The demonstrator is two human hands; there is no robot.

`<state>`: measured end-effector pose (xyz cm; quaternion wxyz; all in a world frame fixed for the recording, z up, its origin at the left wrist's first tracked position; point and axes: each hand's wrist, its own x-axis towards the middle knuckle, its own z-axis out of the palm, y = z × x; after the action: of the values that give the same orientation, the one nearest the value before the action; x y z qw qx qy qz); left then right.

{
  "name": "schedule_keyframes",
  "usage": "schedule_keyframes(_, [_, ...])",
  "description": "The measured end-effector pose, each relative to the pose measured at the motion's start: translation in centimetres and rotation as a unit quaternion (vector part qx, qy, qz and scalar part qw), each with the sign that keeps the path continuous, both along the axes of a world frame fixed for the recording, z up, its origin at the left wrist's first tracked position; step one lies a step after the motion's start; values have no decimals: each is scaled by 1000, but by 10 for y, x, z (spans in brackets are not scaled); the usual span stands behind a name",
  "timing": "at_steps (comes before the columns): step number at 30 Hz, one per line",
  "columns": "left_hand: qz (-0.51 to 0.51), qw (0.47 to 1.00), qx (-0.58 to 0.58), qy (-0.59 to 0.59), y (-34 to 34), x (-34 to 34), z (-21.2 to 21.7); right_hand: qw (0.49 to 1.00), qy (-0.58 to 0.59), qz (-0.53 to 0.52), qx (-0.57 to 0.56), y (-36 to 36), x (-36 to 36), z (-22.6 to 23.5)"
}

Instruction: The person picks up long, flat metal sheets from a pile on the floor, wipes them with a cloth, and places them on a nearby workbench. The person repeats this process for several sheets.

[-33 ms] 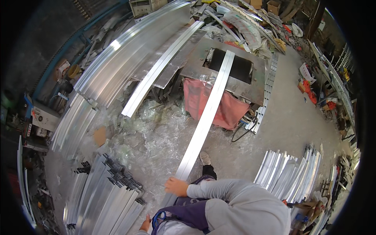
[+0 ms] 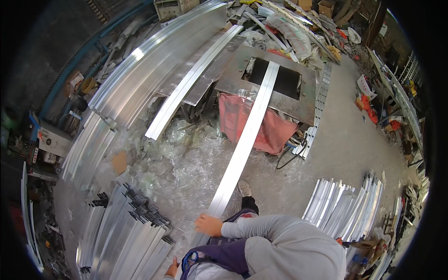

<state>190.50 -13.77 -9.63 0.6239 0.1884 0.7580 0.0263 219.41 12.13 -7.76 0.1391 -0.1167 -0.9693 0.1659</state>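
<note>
A long silvery aluminium profile [image 2: 245,154] with a groove along its length slants from a metal-topped stand to my body. My right hand [image 2: 208,225] lies across its near end, fingers curled over the edge. Its far end rests over the dark opening in the stand's top [image 2: 228,77]. My left hand [image 2: 172,268] is low at the bottom edge, beside my clothing; a raised thumb or finger shows and the rest is hidden. Further left, a second long profile [image 2: 186,91] lies on a dark metal sheet.
A bundle of profiles [image 2: 126,238] lies at the lower left, another bundle [image 2: 343,205] at the right. Long profiles [image 2: 149,70] are stacked at the upper left. Crumpled clear film [image 2: 182,154] covers the floor ahead. Red cloth [image 2: 256,123] hangs from the stand; a ladder-like rail [image 2: 317,116] lies alongside.
My right hand has shifted very slightly left, and the profile's far end has slid slightly toward me. My left hand has risen slightly.
</note>
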Motion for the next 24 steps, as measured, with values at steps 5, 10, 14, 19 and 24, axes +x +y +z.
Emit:
schedule_keyframes(5, [-40, 998, -30, 32, -4, -15, -20, 999, 44, 12, -26, 5, 0, 6])
schedule_keyframes(10, [-113, 990, 85, -10, 109, 57, -60, 988, -99, -80, 87, 141, 79, -15])
schedule_keyframes(14, [-165, 961, 181, -126, 313, 183, 0, 942, -202, -183, 194, 308, 181, 30])
schedule_keyframes(19, [-208, 920, 330, -36, 494, 300, 13, 892, -224, -301, 253, 470, 290, 79])
schedule_keyframes(24, [-219, 915, 333, -67, 558, 338, 76, 845, -278, -359, 283, 521, 332, 92])
